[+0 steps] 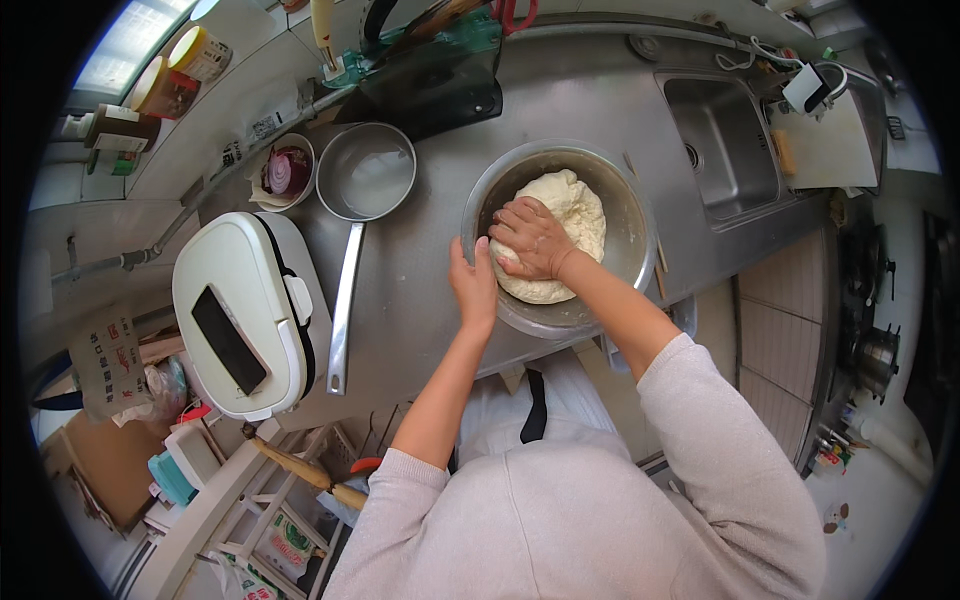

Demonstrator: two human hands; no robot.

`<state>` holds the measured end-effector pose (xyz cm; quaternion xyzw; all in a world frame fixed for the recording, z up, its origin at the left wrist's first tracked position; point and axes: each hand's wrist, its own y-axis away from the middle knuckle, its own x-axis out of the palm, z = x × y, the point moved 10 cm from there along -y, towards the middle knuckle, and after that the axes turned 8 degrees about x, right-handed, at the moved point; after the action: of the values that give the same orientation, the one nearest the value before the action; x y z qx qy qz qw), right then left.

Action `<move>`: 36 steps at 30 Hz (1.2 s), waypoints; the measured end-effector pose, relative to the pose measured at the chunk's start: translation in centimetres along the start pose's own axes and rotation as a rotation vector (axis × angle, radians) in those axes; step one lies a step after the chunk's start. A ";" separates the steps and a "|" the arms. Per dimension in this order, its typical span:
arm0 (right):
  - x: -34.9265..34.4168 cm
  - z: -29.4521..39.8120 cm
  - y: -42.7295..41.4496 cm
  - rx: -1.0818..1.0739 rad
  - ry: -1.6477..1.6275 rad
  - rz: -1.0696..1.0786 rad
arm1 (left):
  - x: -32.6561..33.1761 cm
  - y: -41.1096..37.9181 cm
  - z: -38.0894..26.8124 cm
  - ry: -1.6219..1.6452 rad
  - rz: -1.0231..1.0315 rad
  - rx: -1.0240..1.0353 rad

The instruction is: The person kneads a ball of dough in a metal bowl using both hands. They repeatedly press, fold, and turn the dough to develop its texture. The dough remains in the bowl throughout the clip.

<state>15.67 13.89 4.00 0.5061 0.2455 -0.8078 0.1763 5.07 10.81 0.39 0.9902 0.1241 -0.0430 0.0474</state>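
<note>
A large stainless steel bowl [634,277] stands on the metal counter before me. In it lies a thick, rough-surfaced lump of pale dough [577,210]. My right hand [534,238] presses down on the left part of the lump, fingers bent over it, with bits of dough stuck to the skin. At the bowl's left rim, my left hand [475,283] grips the wall, its thumb at the edge and fingers along the outside. The dough under my right palm is hidden.
Left of the bowl are a saucepan [367,176] holding cloudy liquid, a cut red onion [287,171] in a small bowl, and a white appliance [225,300] with a phone [229,340] on its lid. Chopsticks [661,259] lie at the bowl's right. Farther right is a sink [724,142].
</note>
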 end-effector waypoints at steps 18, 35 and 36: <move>1.8 -15.1 1.2 1.060 -0.327 0.448 | 1.3 -4.8 0.7 -0.176 0.130 0.061; -7.5 -2.3 7.3 1.025 -0.286 0.074 | 1.4 -4.7 2.6 -0.136 0.105 0.011; -7.3 -2.5 7.2 1.085 -0.359 0.037 | 1.6 -4.7 2.4 -0.132 0.113 0.003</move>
<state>24.43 9.65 8.13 0.3831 -0.2468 -0.8884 -0.0556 5.29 15.44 -2.52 0.9907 0.0644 -0.1059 0.0562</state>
